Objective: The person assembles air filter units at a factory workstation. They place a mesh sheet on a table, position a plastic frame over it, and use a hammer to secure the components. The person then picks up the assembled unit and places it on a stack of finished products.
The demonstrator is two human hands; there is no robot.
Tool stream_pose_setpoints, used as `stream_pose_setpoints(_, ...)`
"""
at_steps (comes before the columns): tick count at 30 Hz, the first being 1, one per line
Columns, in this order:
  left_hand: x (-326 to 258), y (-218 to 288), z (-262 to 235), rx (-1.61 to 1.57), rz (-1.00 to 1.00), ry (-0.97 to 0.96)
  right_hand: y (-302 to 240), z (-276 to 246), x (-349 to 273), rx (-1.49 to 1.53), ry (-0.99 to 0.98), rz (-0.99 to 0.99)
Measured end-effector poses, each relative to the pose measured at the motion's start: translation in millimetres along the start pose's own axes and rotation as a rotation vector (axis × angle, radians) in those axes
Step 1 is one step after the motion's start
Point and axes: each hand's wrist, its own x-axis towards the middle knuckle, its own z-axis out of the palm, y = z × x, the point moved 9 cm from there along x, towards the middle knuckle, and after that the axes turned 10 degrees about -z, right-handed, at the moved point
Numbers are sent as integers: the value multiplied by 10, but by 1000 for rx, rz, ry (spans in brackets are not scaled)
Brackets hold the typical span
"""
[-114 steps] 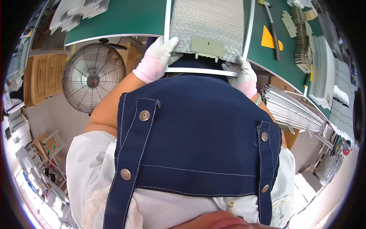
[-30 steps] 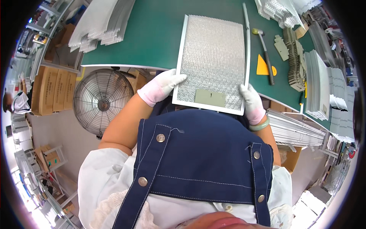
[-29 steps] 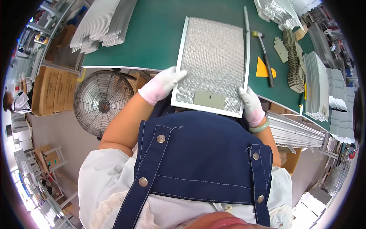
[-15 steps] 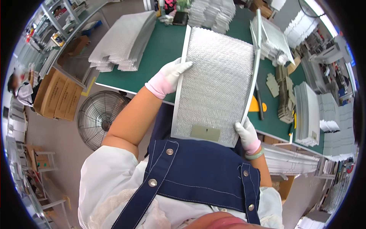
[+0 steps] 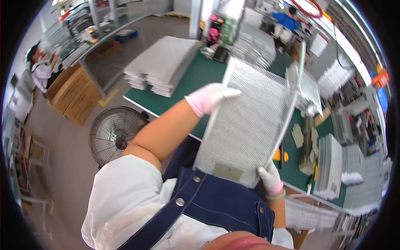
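Observation:
A rectangular silver mesh filter panel point(image 5: 250, 121) leans against my apron front, tilted over the green table. Pale metal framing runs along its left side. On its right, a long frame strip point(image 5: 301, 68) sticks up past the panel's top corner. A small grey-green plate point(image 5: 228, 171) lies at the panel's lower edge. White-and-pink gloves cover both hands. My left hand point(image 5: 213, 99) holds the left frame edge, fingers reaching over the mesh. My right hand point(image 5: 271, 178) grips the lower right corner by the strip; some of its fingers are hidden behind.
Stacked mesh sheets point(image 5: 164, 58) lie on the green table point(image 5: 189, 81) at left; another stack point(image 5: 254, 46) is behind. Grey-green plates point(image 5: 308, 146), a yellow-orange tool point(image 5: 277, 155) and framed panels point(image 5: 329, 166) are at right. A floor fan point(image 5: 118, 135) stands left; other people are farther off.
The view has shifted, showing more of the room's far side. Both hands keep hold of the panel, which now appears lower, more slanted and slightly blurred.

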Motion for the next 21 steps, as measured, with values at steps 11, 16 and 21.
stream_pose_setpoints(11, -639, -811, 1009, -287, 143, 301, -998, -1263, 348, -632, -19, 75)
stream_pose_setpoints(16, -1355, -1583, 1198, 501, -523, -626, -901, -986, 127, -624, -146, 184)
stream_pose_setpoints(21, -1255, 642, 864, 876, 336, -199, -1274, -643, 289, -824, -218, 153)
